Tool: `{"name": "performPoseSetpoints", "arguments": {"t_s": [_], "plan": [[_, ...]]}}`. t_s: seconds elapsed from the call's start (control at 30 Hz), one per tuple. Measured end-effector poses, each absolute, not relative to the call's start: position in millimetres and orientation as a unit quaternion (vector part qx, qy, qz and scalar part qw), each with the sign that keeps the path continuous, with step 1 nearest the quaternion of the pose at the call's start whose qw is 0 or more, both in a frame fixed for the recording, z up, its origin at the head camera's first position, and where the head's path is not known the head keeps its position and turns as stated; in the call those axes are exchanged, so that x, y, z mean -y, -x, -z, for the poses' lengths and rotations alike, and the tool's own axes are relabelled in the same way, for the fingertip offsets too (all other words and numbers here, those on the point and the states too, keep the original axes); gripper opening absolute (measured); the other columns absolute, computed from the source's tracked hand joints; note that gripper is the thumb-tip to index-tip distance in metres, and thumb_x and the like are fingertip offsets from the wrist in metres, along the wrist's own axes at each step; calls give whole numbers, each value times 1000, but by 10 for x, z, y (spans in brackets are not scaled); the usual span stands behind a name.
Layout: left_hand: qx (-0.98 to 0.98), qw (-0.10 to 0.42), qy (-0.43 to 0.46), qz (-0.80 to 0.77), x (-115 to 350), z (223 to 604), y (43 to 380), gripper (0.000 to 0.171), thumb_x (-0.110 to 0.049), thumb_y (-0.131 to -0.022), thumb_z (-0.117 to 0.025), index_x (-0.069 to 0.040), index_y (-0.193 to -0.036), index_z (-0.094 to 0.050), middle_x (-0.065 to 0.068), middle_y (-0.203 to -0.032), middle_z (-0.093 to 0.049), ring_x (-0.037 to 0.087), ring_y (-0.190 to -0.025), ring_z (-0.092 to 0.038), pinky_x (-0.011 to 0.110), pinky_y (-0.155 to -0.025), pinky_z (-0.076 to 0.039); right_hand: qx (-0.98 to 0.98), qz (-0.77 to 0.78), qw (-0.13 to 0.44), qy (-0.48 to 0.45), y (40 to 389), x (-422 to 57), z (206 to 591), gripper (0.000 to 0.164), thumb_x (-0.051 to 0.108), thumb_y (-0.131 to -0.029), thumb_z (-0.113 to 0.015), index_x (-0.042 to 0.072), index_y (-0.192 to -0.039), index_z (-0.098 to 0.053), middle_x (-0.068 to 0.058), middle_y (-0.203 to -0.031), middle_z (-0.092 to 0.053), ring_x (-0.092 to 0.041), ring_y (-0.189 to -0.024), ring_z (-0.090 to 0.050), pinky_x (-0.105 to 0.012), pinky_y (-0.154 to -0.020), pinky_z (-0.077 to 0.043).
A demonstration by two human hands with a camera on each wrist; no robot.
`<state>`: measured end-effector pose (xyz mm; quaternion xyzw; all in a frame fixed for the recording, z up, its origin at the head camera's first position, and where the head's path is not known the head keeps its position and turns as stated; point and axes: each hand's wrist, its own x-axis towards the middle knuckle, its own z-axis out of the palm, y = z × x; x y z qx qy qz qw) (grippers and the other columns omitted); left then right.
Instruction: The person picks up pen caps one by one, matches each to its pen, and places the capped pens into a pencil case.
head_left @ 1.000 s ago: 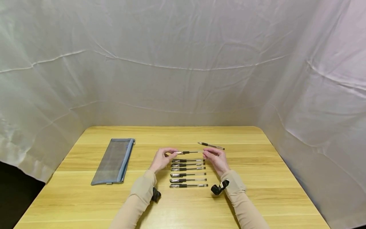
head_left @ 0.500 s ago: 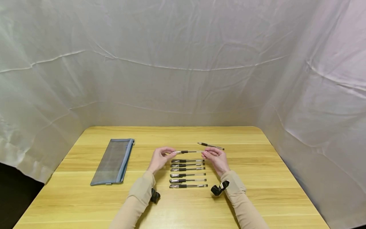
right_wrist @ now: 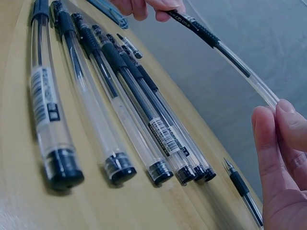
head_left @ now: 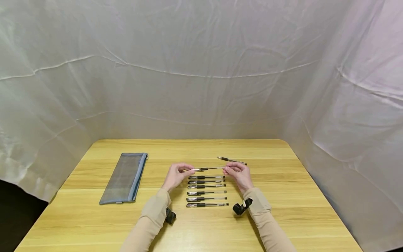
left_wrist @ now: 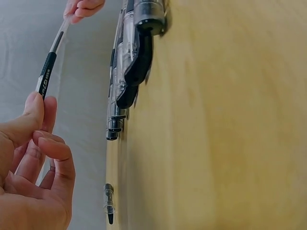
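A gel pen [head_left: 204,169] with a black grip and clear barrel is held level between both hands, beyond a row of similar pens. My left hand [head_left: 174,176] pinches its cap end between thumb and index finger, other fingers curled. The right hand [head_left: 240,175] pinches the clear tail end with thumb and fingertips. Black ridges and white lettering show on the held pen [right_wrist: 206,36] in the right wrist view. Several capped pens [head_left: 201,204] lie parallel below the hands, caps to the left. Behind the right hand lies an uncapped pen [head_left: 223,158], its tip pointing left.
A blue-edged mesh zip pouch [head_left: 124,178] lies flat on the wooden table [head_left: 78,224] at left. In the right wrist view a small clear-and-black cap [right_wrist: 130,46] lies beyond the row. Pale fabric [head_left: 201,87] hangs behind and beside the table.
The held pen and the left hand have dipped very slightly toward the row. Both pinches stay the same, and the pens on the table have not moved.
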<state>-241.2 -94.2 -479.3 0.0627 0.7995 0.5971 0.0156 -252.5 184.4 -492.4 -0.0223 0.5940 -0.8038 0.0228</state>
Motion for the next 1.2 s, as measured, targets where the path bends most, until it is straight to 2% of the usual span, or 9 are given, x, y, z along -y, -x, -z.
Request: {"name": "performPoseSetpoints", "arguments": {"t_s": [0.1, 0.3, 0.4, 0.5, 0.6, 0.7, 0.93, 1.2], "plan": [[-799, 19, -63, -598, 940, 4785, 2410, 16, -12, -86, -78, -7, -101, -77, 11, -98, -78, 27, -74, -64, 25, -63, -50, -600, 799, 21, 23, 2529, -1848, 4914, 15, -13, -90, -64, -10, -104, -65, -2, -80, -78, -14, -75, -75, -27, -77, -63], [-801, 20, -57, -595, 949, 4769, 2400, 15, -11, -85, -79, -9, -100, -77, 10, -96, -78, 30, -76, -65, 26, -63, -50, -615, 788, 20, 17, 2535, -1830, 4895, 30, -13, -90, -63, -25, -116, -53, -2, -79, -78, -14, -74, -75, -28, -77, -64], [-804, 13, -56, -592, 953, 4775, 2396, 14, -10, -85, -79, -8, -98, -78, 10, -94, -78, 32, -76, -64, 22, -61, -48, -619, 785, 24, 16, 2544, -1821, 4888, 32, -14, -89, -63, -27, -117, -52, -1, -79, -78, -14, -73, -74, -29, -77, -64], [-805, 6, -55, -590, 959, 4780, 2395, 13, -9, -85, -78, -7, -98, -78, 10, -93, -78, 33, -76, -64, 21, -60, -47, -618, 786, 31, 17, 2554, -1823, 4890, 23, -14, -89, -64, -20, -111, -60, -2, -79, -78, -15, -73, -74, -29, -77, -64], [-803, 8, -51, -594, 966, 4772, 2394, 13, -10, -85, -79, -8, -98, -78, 9, -93, -78, 34, -78, -64, 21, -60, -47, -616, 786, 36, 23, 2558, -1833, 4897, 13, -13, -89, -64, -6, -99, -69, -2, -79, -78, -14, -72, -74, -30, -77, -64], [-800, 12, -50, -597, 970, 4765, 2398, 14, -10, -84, -79, -8, -98, -78, 9, -93, -77, 33, -79, -64, 21, -62, -47, -615, 787, 39, 31, 2555, -1846, 4905, 19, -14, -89, -64, 4, -89, -71, -2, -79, -78, -15, -72, -75, -30, -77, -64], [-793, 23, -54, -607, 986, 4782, 2407, 15, -9, -85, -79, -6, -100, -77, 9, -93, -77, 29, -78, -63, 23, -62, -49, -614, 785, 47, 59, 2557, -1859, 4913, 15, -13, -90, -63, 0, -93, -70, -2, -81, -78, -14, -73, -74, -28, -74, -64], [-783, 38, -43, -619, 1006, 4799, 2410, 19, -12, -86, -77, -5, -104, -76, 9, -92, -77, 23, -71, -61, 24, -55, -47, -613, 783, 51, 88, 2584, -1856, 4912, 16, -9, -91, -65, 4, -90, -72, -3, -82, -79, -13, -74, -74, -27, -74, -63]]}}
